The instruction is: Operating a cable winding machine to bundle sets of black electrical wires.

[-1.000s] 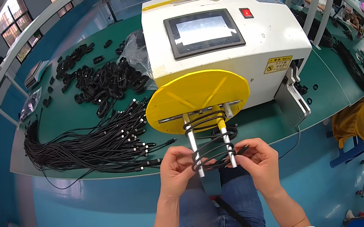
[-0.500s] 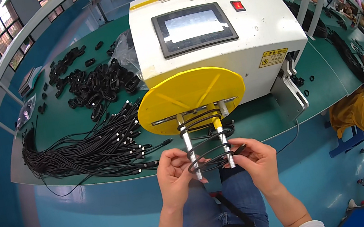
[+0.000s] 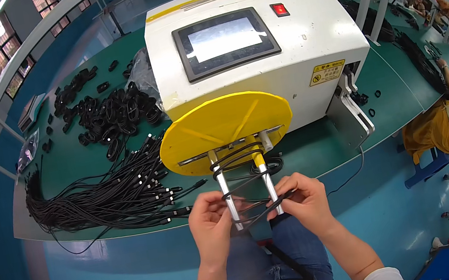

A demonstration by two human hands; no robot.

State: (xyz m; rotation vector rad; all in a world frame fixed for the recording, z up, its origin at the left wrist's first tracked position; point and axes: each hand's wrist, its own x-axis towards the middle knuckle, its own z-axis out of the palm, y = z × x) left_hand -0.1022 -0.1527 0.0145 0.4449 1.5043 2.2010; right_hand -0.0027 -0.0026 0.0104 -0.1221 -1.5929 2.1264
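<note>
A black cable (image 3: pixel 256 216) is wound in loose loops around two metal prongs (image 3: pixel 225 187) that stick out from a yellow disc (image 3: pixel 222 125). My left hand (image 3: pixel 212 225) is closed beside the left prong, its thumb and fingertips pinching the cable near the prong tip. At the right prong, my right hand (image 3: pixel 305 202) pinches a stretch of the same cable between thumb and fingers. Some fingertips are hidden behind the prongs and loops. The disc sits on the front of a white machine (image 3: pixel 262 80) with a screen (image 3: pixel 226 42) and a red switch (image 3: pixel 279 10).
A bundle of straight black cables (image 3: pixel 86 199) lies left on the green table (image 3: pixel 304 156). Behind it are many coiled cables (image 3: pixel 119 113) and a clear plastic bag (image 3: pixel 144 76). A metal bracket (image 3: pixel 351 118) stands at right. Another person (image 3: pixel 441 121) sits farther right.
The machine and table sit slightly lower and farther left in the picture. Both hands stay at the prong tips; the cable strands between them have shifted, and the right hand's grip has changed slightly.
</note>
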